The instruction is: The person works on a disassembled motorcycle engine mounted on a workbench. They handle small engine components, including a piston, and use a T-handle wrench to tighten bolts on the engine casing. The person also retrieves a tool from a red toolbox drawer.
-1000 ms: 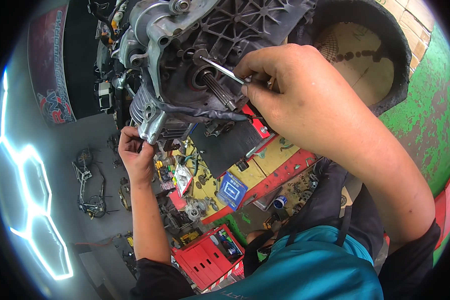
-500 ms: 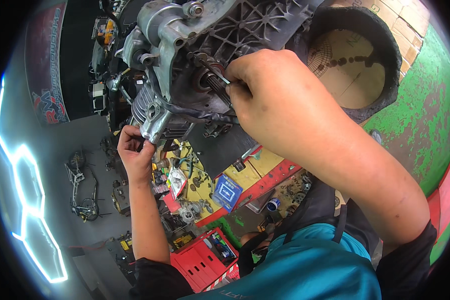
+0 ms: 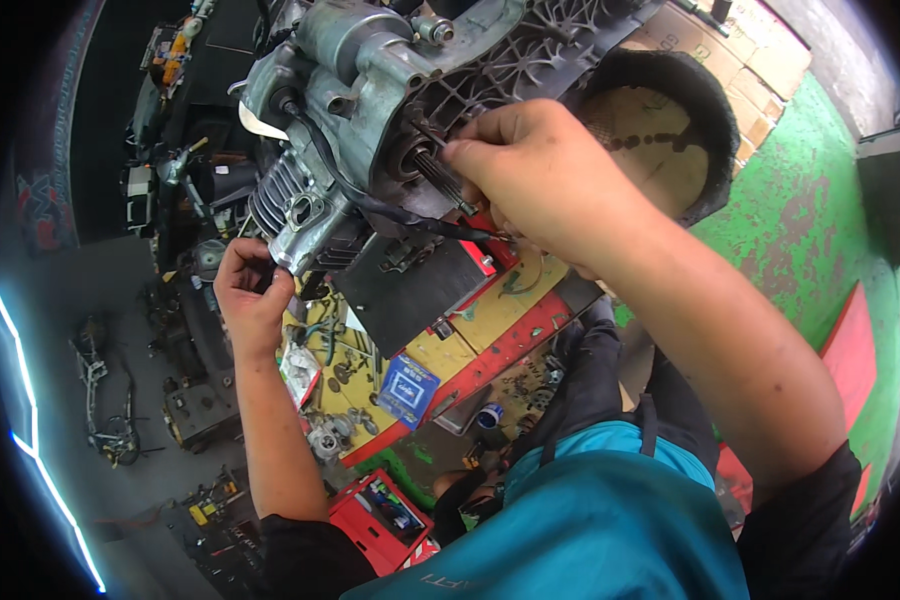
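Note:
A grey cast-metal engine case [image 3: 355,60] hangs over the bench, with a ribbed cylinder [image 3: 273,197], a black hose [image 3: 365,200] and a splined shaft [image 3: 438,183]. My right hand [image 3: 525,175] is closed on a thin metal tool [image 3: 425,133], whose far end reaches into the case just above the shaft's base; the exact tip is hard to make out. My left hand [image 3: 253,295], fingers curled, grips the cylinder's lower metal end [image 3: 292,250]. Whether it holds anything smaller there is hidden.
A yellow and red bench [image 3: 450,350] carries a black mat [image 3: 390,300], a blue package [image 3: 407,390] and scattered parts. A black tub [image 3: 705,100] is at the upper right beside cardboard [image 3: 770,55]. A red tool box [image 3: 365,530] sits below, near painted green floor [image 3: 790,220].
The view has shifted, showing more floor at the right. My right hand stays at the shaft with the tool, its fingers moved slightly. My left hand keeps its place on the cylinder end.

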`<state>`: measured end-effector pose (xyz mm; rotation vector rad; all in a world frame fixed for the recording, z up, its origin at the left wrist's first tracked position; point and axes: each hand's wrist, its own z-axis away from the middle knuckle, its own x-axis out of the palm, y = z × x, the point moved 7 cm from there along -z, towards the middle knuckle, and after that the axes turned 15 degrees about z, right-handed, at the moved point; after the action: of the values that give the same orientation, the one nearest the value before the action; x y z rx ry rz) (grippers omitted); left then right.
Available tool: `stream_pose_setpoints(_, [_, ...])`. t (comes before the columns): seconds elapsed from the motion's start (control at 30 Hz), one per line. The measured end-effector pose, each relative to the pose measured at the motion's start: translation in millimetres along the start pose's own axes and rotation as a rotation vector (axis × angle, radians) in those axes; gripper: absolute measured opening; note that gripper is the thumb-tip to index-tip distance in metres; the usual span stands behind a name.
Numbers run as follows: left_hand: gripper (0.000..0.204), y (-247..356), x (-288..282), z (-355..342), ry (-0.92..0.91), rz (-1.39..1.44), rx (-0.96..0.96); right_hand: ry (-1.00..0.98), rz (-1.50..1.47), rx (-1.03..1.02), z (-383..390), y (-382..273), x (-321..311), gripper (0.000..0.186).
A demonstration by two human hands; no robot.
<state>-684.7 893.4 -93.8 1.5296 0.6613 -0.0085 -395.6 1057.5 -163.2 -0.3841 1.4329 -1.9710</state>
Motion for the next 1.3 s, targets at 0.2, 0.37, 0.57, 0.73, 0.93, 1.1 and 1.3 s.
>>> stream_pose_setpoints(0.2, [0.020, 7, 2, 1, 0.023, -0.066, -0.014, 0.118, 0.078, -0.006, -5, 10, 10, 0.022])
stream_pose_setpoints(0.37, [0.021, 9, 0, 2, 0.057, -0.010, 0.016, 0.276, 0.590, -0.191, 6, -24, 0, 0.020])
stream_pose_setpoints(0.57, [0.024, -4, -4, 7, 0.051, 0.075, -0.030, 0.222, 0.790, -0.149, 4, -36, 5, 0.025])
stream_pose_setpoints(0.73, [0.028, -11, 1, 17, 0.072, 0.162, -0.064, 0.094, 0.790, -0.055, 0, -35, 5, 0.028])
stream_pose_setpoints(0.93, [0.030, -22, -2, 24, 0.103, 0.299, -0.090, -0.108, 0.223, 0.161, -13, -7, 17, 0.026])
stream_pose_setpoints(1.1, [0.027, -22, -4, 23, 0.138, 0.330, -0.028, -0.054, 0.119, 0.172, -13, -7, 14, 0.024])
stream_pose_setpoints(1.3, [0.026, -14, -2, 23, 0.138, 0.332, -0.059, 0.045, 0.257, 0.132, -10, -22, 7, 0.016])
